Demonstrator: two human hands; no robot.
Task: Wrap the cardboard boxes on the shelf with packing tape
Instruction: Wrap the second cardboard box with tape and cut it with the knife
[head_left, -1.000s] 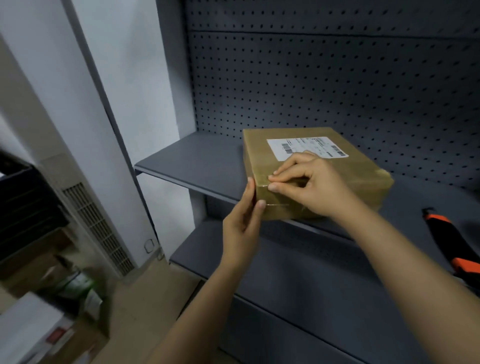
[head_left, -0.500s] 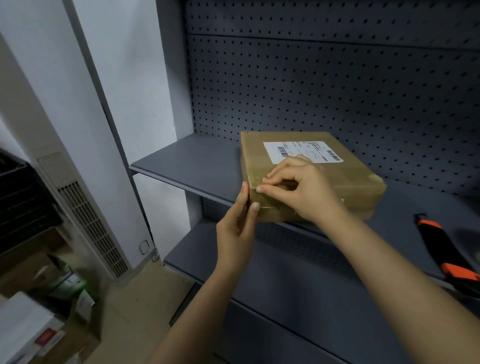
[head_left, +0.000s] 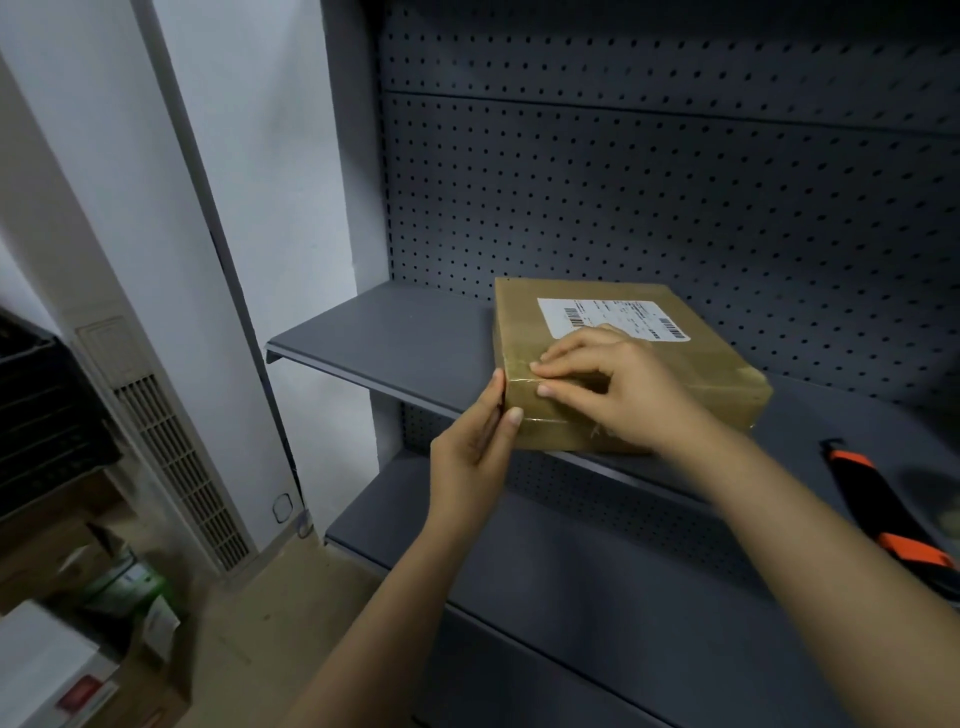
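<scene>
The cardboard box (head_left: 639, 358) lies flat on the upper shelf (head_left: 395, 338), close to the front lip, one corner turned toward the person and a white shipping label (head_left: 597, 317) face up. Glossy packing tape (head_left: 525, 396) already crosses that near corner, and both hands work there. The right hand (head_left: 623, 389) comes over the top with fingers bent, forefinger tip on the upper edge and thumb tip on the front face just below; its grip looks clamped on the tape at the edge, probably to press it down or fold it round. The left hand (head_left: 475, 447) stands upright against the box's left side with fingers straight and apart from any hold, thumb touching the front corner. It seems to brace the box so the right hand's pressure does not slide it along the smooth shelf. A black-and-orange tool (head_left: 878, 509), a cutter or tape dispenser, I cannot tell which, lies well to the right on the same shelf, within reach but out of the hands' way. The pegboard back (head_left: 675, 182) stands close behind the box, which would likely crowd any pass of tape round the rear unless the box is turned. A lower shelf (head_left: 571, 597) juts out beneath. On the floor to the left sit stacked cartons (head_left: 62, 551) and a white louvred unit (head_left: 171, 457), well apart from the work.
</scene>
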